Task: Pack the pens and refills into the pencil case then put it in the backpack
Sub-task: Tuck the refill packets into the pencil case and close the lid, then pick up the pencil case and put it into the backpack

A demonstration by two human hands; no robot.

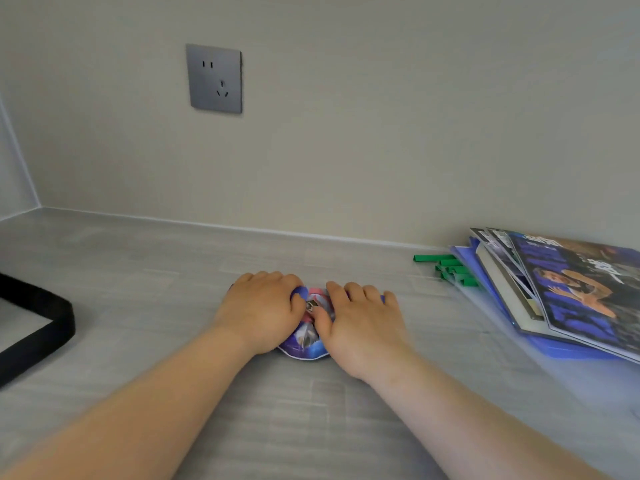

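A blue and pink printed pencil case [305,342] lies on the grey table [173,271], mostly covered by both hands. My left hand [261,308] presses on its left part with the fingers curled over it. My right hand [363,323] rests on its right part, thumb beside a small metal zipper pull [310,305] between the hands. No pens or refills show outside the case. No backpack body is in view.
A black strap [41,327] lies at the table's left edge. A stack of magazines and a blue folder [561,292] sits at the right, with green clips [450,266] beside it. A grey wall socket [214,78] is on the wall behind.
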